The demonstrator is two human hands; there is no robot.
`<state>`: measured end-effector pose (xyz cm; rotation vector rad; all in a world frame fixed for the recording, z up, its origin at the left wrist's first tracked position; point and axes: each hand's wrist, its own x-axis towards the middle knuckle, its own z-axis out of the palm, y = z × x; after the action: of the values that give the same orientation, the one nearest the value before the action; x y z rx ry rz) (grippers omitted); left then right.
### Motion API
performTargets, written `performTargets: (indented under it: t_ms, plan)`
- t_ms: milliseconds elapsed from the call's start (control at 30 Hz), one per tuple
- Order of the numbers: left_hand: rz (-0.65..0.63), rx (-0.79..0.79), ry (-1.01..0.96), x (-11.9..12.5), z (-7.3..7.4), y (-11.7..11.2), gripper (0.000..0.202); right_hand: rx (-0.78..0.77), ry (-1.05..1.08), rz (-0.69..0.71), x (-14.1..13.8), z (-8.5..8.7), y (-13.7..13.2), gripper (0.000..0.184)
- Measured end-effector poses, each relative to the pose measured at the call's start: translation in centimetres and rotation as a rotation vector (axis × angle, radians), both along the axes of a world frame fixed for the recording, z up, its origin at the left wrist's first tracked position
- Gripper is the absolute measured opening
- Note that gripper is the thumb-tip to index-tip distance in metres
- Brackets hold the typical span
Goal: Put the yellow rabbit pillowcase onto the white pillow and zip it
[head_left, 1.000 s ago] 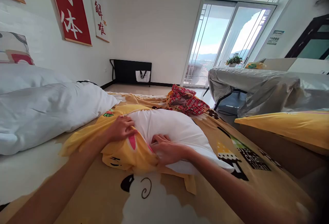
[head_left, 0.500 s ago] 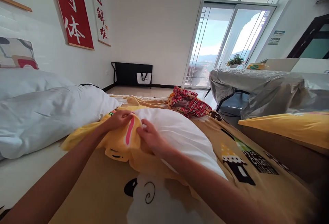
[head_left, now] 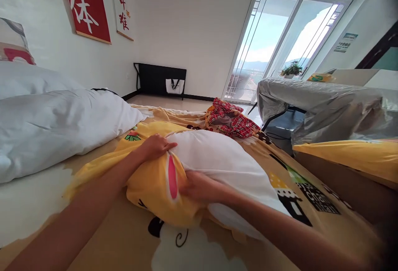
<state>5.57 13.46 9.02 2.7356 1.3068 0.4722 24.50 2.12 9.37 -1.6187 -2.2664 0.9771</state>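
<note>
A yellow pillowcase (head_left: 149,184) with a pink-and-white printed shape lies partly over the near-left end of a plump white pillow (head_left: 217,150). My left hand (head_left: 157,146) is closed on the upper edge of the case opening, its thumb pointing at the pillow. Lower and to the right, my right hand (head_left: 197,186) grips the case's edge against the pillow; its fingertips are partly hidden by cloth and blurred. The rest of the case spreads left in loose folds. Both rest on a tan sheet (head_left: 118,229) printed with sheep and houses.
White bedding (head_left: 62,117) is heaped at the left. Crumpled red plaid cloth (head_left: 231,119) lies at the bed's far edge. On the right are a yellow cushion (head_left: 351,155) and a plastic-covered table (head_left: 326,96). A black folded panel (head_left: 155,80) leans against the far wall.
My hands have moved apart, the right one down and rightward. The pillowcase now reaches further over the pillow's end and its opening is stretched wider. The view has tilted slightly down.
</note>
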Motion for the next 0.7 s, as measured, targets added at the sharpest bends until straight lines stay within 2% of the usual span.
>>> performTargets:
  t_ms: [67, 133, 200, 267, 300, 333, 433, 467, 533, 600, 700]
  plan:
    - [0.021, 0.03, -0.004, 0.3, -0.2, 0.1, 0.062, 0.139, -0.02, 0.034, -1.4, 0.7, 0.0, 0.014]
    - [0.037, 0.05, -0.004, 0.2, -0.5, -0.1, 0.064, 0.301, -0.003, -0.017, -1.6, 2.6, 1.1, 0.017]
    - [0.033, 0.057, 0.015, 0.0, -0.9, -0.4, 0.064, 0.502, -0.028, -0.059, -0.5, 4.6, 3.3, 0.014]
    - [0.013, 0.059, 0.052, -0.2, -1.2, -0.7, 0.063, 0.737, -0.164, -0.084, 1.7, 5.4, 5.9, 0.018]
    - [0.004, 0.064, 0.071, -0.3, -1.4, -0.9, 0.063, 0.823, -0.261, -0.105, 2.9, 5.0, 7.3, 0.027]
    - [0.0, 0.071, 0.087, -0.3, -1.7, -1.1, 0.063, 0.836, -0.356, -0.119, 4.0, 4.2, 8.4, 0.038]
    - [-0.01, 0.096, 0.121, 0.2, -2.4, -1.8, 0.061, 0.578, -0.505, -0.179, 5.8, 0.3, 10.4, 0.062]
    - [-0.009, 0.103, 0.129, 0.4, -2.5, -2.1, 0.059, 0.528, -0.529, -0.172, 5.9, -1.1, 10.5, 0.064]
    - [0.027, 0.126, 0.128, 0.7, -2.4, -2.7, 0.054, 0.528, -0.557, -0.126, 5.5, -3.0, 10.2, 0.061]
    - [0.119, 0.167, 0.091, 1.0, -1.7, -3.4, 0.048, 0.571, -0.569, -0.085, 4.9, -3.6, 9.4, 0.057]
    - [0.261, 0.266, -0.017, 1.4, 0.2, -4.4, 0.031, 0.599, -0.574, -0.065, 4.1, -3.0, 7.8, 0.052]
